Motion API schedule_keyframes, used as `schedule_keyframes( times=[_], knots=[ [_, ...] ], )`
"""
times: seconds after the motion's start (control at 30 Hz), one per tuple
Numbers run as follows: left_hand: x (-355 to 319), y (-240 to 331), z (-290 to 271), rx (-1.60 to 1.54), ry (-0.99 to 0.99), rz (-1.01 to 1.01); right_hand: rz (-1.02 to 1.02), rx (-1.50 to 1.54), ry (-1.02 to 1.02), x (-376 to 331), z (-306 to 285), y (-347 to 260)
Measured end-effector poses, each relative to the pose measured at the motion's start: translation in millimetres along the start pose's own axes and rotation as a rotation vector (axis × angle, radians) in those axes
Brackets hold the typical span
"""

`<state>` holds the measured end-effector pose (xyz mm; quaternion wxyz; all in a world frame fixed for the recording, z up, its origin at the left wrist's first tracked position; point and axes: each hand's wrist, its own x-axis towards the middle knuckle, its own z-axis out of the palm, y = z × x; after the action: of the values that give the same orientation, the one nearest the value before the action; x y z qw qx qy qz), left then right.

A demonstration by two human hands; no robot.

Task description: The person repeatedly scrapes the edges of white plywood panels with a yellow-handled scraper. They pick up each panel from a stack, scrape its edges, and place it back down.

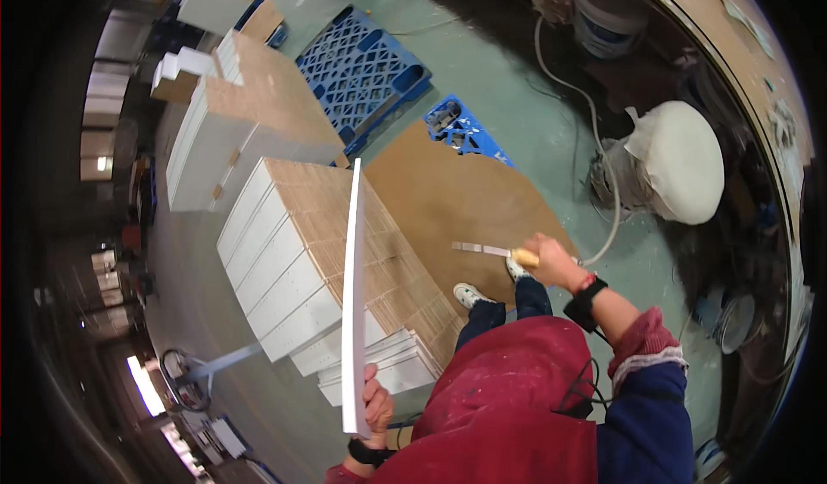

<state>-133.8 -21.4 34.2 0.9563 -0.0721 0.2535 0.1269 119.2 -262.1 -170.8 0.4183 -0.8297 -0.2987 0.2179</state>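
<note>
My left hand (376, 405) is closed round the lower end of a long, thin white board (353, 303), which stands on edge, its narrow side toward me. Out to the right, my right hand (554, 264) grips the yellow handle of a putty knife (484, 250). Its flat metal blade points left, over brown sheeting on the floor and apart from the board. Behind the board is a big stack of white panels (284, 282) with brown edges or wrapping on top.
Another panel stack (250, 105) stands farther off, by a blue plastic pallet (357, 71). At right are a stool with a white padded top (685, 164), a pale hose (594, 109) on the floor, a white bucket (607, 19) and a long worktop (711, 23). Brown sheeting (457, 191) lies underfoot.
</note>
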Motion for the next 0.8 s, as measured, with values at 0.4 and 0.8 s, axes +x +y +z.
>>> schedule_keyframes(
  times=[0.4,0.8],
  knots=[
    [-141.7,36.6,35.7,1.041,0.451,0.619,0.160,0.061,-0.190,-50.6,-5.7,18.2],
    [-191.9,21.5,-146.4,0.608,0.833,1.130,0.101,-0.198,-0.652,21.6,20.1,8.4]
  ],
)
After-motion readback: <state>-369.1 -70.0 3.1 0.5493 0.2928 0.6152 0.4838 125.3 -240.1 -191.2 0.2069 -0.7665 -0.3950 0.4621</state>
